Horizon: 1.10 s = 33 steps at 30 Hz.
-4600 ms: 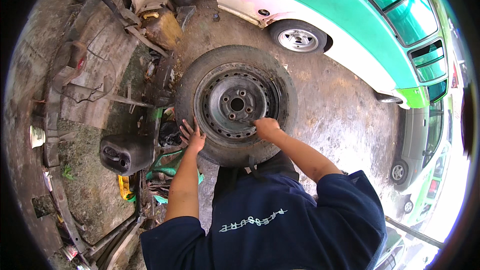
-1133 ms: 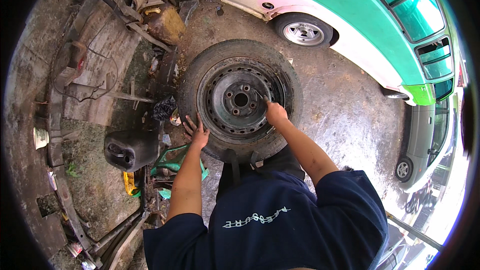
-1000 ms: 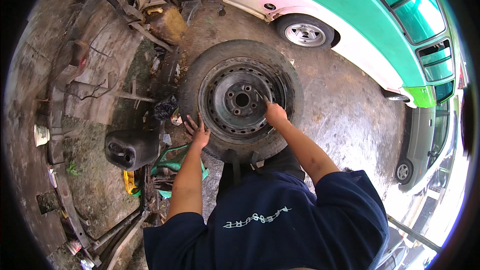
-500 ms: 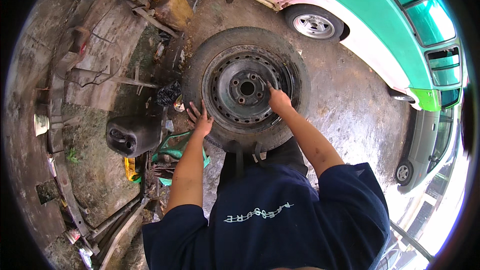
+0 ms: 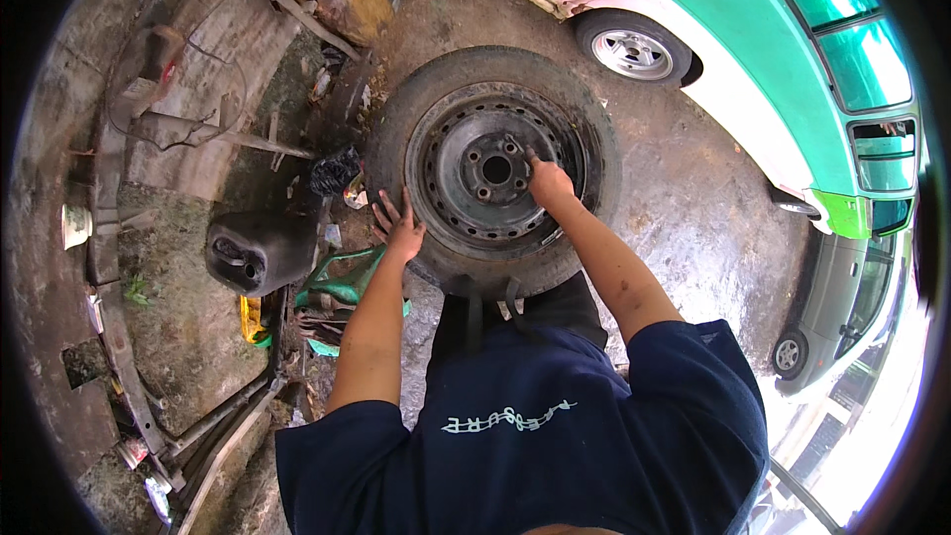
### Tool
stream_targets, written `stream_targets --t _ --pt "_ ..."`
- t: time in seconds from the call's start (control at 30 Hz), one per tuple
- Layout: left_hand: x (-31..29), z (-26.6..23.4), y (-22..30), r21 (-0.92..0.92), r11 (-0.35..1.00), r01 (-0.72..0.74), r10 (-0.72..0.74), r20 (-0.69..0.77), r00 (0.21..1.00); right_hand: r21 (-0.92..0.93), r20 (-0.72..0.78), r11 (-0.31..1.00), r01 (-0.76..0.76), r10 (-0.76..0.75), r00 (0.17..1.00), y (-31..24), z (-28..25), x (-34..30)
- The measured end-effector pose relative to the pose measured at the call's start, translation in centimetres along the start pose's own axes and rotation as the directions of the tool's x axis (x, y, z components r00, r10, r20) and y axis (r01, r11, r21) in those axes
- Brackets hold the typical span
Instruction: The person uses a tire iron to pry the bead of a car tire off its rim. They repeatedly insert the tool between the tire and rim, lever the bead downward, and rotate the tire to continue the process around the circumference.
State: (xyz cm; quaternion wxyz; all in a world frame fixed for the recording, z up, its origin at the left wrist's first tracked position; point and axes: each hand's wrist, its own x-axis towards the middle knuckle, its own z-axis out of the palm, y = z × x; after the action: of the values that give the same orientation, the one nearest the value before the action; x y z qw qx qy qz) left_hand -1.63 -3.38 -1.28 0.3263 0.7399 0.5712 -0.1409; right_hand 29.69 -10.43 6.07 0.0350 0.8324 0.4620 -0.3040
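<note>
left hand: spread on the tire, gripping nothing
right hand: curled at the rim; cannot tell if it holds anything
wheel: under both hands; likely heavy, stiff; best gripped by tire edges

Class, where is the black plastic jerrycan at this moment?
In the head view, the jerrycan is left of centre, left of both the bare left hand and the round black rubber tyre, with a yellow item just below.

Tyre dark grey; rim blackish; shirt navy; van green and white; container black.
</note>
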Motion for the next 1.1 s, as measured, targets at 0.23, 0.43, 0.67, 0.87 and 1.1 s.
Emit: stream_targets --t 0.23,0.43,0.67,0.87,1.1 --pt "-0.1 -0.1 0.1 -0.011 1.000 -0.008 0.008 0.006 1.000 0.087 0.040 0.987 -0.135 0.132 0.990 2.5 2.3 -6.1" --pt "0.1 -0.2 0.1 -0.009 1.000 0.001 0.000 0.026 1.000 0.117 -0.041 0.989 -0.092 0.098 0.994 1.7 1.9 -2.1" --pt "0.1 0.1 -0.3 -0.003 1.000 -0.019 0.019 0.009 1.000 0.058 -0.010 0.998 -0.038 0.039 0.999 0.7 1.5 -1.7" --pt "0.2 -0.2 -0.1 -0.003 1.000 0.010 -0.010 0.035 0.999 0.061 0.015 0.991 -0.120 0.119 0.993 2.7 2.0 -5.3" --pt "0.2 -0.2 0.0 -0.004 1.000 0.002 -0.002 0.038 0.999 -0.005 0.016 1.000 -0.024 0.024 1.000 -0.4 0.3 -0.5"
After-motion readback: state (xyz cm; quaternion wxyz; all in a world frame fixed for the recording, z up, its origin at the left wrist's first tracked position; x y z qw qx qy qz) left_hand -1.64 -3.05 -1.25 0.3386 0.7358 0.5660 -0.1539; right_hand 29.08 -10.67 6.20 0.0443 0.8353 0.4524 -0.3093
